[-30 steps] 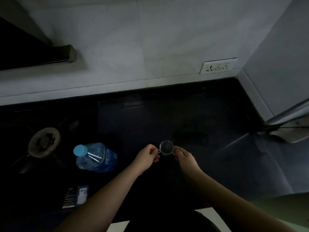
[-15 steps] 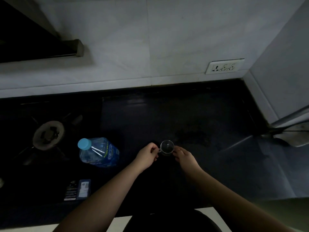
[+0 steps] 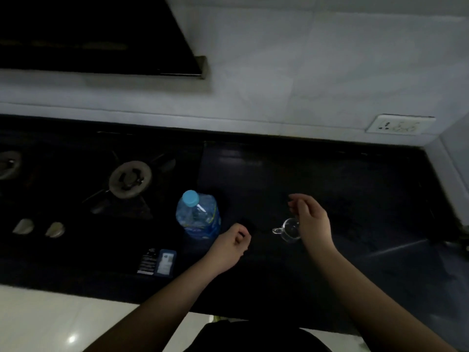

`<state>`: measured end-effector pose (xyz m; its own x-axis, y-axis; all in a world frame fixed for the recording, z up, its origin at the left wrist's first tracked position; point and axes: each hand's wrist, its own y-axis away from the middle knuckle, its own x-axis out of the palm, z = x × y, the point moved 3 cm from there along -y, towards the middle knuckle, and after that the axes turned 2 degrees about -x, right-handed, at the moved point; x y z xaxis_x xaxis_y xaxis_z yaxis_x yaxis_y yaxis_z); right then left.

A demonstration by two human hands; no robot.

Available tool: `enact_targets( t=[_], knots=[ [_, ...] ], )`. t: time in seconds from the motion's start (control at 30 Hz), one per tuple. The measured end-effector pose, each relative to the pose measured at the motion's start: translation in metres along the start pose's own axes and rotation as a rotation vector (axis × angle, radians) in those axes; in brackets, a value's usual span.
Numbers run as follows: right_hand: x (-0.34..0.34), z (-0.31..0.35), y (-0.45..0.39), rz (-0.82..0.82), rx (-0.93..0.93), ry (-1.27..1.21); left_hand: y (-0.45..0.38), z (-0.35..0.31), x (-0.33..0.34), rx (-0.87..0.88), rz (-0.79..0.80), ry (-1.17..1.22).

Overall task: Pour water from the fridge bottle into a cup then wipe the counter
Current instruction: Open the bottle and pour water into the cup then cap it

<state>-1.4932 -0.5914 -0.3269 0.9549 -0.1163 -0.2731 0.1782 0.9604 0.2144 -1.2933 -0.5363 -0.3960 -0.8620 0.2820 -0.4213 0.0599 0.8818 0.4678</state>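
Observation:
A clear plastic water bottle (image 3: 199,215) with a light blue cap and blue label stands upright on the dark counter (image 3: 368,194), beside the stove. A small clear glass cup (image 3: 288,229) with its handle pointing left sits on the counter to the bottle's right. My left hand (image 3: 232,243) hovers between bottle and cup, fingers loosely curled, holding nothing. My right hand (image 3: 311,219) is above and partly in front of the cup's right side, fingers spread and empty.
A gas stove with a burner (image 3: 130,179) and two knobs (image 3: 38,227) fills the counter's left part. A small dark packet (image 3: 157,262) lies near the front edge. A wall socket (image 3: 399,124) sits at the back right. A hood (image 3: 101,41) hangs above.
Both hands have let go of the cup. The left hand drew back toward the bottle, the right lifted over the cup. The view swung left, showing more stove.

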Motion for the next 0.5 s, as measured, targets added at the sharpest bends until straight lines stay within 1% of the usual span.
enact_targets(
  t=[0.13, 0.23, 0.3, 0.4, 0.43, 0.5],
  knots=[
    [0.055, 0.037, 0.010, 0.189, -0.143, 0.038, 0.021, 0.019, -0.020, 0.017, 0.018, 0.023],
    [0.091, 0.059, 0.022, 0.334, -0.279, 0.179, 0.034, 0.042, -0.033, -0.004, 0.031, 0.030],
    [0.110, 0.067, 0.029, 0.411, -0.361, 0.283, 0.042, 0.059, -0.040, -0.048, 0.005, 0.036],
    [0.132, 0.074, 0.034, 0.449, -0.461, 0.360, 0.050, 0.078, -0.057, -0.098, -0.129, 0.055],
    [0.138, 0.077, 0.036, 0.447, -0.480, 0.397, 0.052, 0.083, -0.065, -0.108, -0.220, 0.030],
    [0.147, 0.084, 0.038, 0.400, -0.555, 0.516, 0.056, 0.088, -0.082, -0.097, -0.459, 0.017]
  ],
)
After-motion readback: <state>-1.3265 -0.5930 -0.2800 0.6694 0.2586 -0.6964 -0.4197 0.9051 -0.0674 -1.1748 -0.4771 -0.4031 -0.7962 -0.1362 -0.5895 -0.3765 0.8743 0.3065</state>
